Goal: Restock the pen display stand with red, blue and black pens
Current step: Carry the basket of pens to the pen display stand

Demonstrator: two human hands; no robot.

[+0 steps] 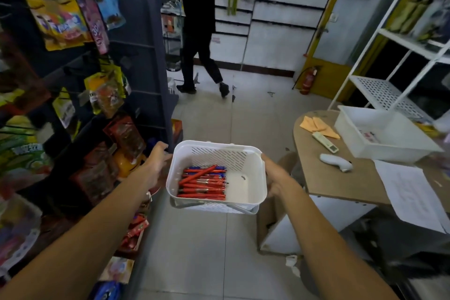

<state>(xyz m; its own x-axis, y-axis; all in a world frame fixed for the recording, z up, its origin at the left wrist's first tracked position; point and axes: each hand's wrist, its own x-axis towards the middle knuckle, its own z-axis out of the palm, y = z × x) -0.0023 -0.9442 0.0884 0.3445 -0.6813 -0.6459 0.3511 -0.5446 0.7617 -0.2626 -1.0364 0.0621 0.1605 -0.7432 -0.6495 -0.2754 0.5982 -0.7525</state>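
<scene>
Head view: the pens (203,182) lie piled in the left half of one white basket (258,192), carried above the floor between a snack rack (73,80) on the left and the table (365,178) on the right. The left hand (155,161) and right hand (275,178) grip opposite rims, fingers curled round them. The basket is best kept level so the pile does not slide. Counted: roughly ten red pens, two or three blue, no black seen. The display stand is out of view.
</scene>
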